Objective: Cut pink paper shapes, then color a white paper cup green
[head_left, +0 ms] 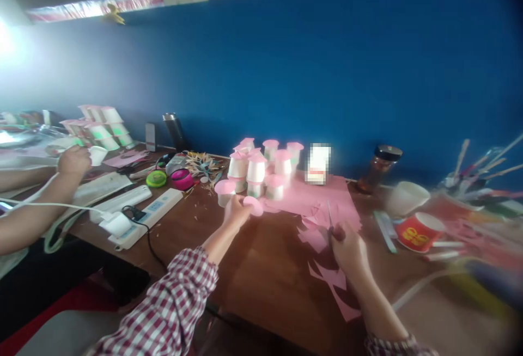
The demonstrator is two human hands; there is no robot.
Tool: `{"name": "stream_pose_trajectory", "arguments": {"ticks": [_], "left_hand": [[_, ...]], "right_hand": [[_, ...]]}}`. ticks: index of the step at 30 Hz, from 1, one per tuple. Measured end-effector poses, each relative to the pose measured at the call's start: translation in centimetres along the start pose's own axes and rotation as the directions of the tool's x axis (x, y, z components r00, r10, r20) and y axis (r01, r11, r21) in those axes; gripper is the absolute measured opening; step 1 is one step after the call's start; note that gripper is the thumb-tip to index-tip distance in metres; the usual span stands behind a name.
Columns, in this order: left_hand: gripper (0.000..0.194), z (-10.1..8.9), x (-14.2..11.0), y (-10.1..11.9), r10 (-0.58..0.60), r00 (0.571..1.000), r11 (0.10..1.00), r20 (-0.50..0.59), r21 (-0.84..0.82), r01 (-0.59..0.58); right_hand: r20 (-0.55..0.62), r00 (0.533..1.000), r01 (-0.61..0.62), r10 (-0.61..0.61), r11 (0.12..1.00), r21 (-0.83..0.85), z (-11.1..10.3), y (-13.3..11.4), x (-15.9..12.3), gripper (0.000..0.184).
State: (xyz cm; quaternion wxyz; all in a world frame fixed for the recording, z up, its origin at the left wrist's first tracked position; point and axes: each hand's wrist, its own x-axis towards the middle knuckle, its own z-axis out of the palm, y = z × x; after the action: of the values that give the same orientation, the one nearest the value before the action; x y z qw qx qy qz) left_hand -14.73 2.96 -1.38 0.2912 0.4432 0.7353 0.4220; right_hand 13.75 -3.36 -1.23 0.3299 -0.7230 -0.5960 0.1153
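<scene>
Seemed, at a guess, between cutting and placing; pinched a pink paper disc [254, 207] in the left hand [237, 210], with grip closed, just beside pink-topped paper cups [256, 171] on the desk [261, 285]; wrapped the right hand's grip [351, 250] around scissors [330, 217], near pink scraps [314, 240]; probably called next for light, steady disc handling; looked thin, roundish, partly finger-hidden.

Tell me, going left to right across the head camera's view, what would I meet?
Another person's hand, lime-green round container, bright pink round container, the wearer's left hand with a pink paper disc, right hand with scissors, red cup.
</scene>
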Motion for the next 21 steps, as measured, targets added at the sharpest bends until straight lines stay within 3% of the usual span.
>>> {"name": "stream_pose_trajectory", "arguments": {"ticks": [6,11,16,18,21], "left_hand": [[0.035,2.0,0.5,0.1,0.030,0.999,0.988,0.013,0.148,-0.032],[0.015,3.3,0.1,0.8,0.139,0.987,0.941,0.079,0.300,-0.156],[0.029,2.9,-0.2,1.7,0.235,0.967,0.866,0.102,0.429,-0.256],[0.039,2.3,-0.6,1.7,0.263,0.959,0.823,0.109,0.494,-0.281],[0.034,1.3,-2.0,1.3,0.383,0.908,0.649,0.167,0.651,-0.394]], "right_hand": [[0.019,1.000,-0.013,0.012,1.000,0.013,-0.1,-0.1,0.0,0.035],[0.019,1.000,0.022,-0.023,0.999,0.043,0.2,-0.2,-0.3,0.034],[0.063,0.997,0.051,-0.053,0.998,0.042,0.6,-0.4,-0.5,0.035],[0.069,0.996,0.056,-0.060,0.997,0.048,0.6,-0.5,-0.6,0.037],[0.069,0.996,0.045,-0.048,0.998,0.042,0.4,-0.8,-0.7,0.040]]}}
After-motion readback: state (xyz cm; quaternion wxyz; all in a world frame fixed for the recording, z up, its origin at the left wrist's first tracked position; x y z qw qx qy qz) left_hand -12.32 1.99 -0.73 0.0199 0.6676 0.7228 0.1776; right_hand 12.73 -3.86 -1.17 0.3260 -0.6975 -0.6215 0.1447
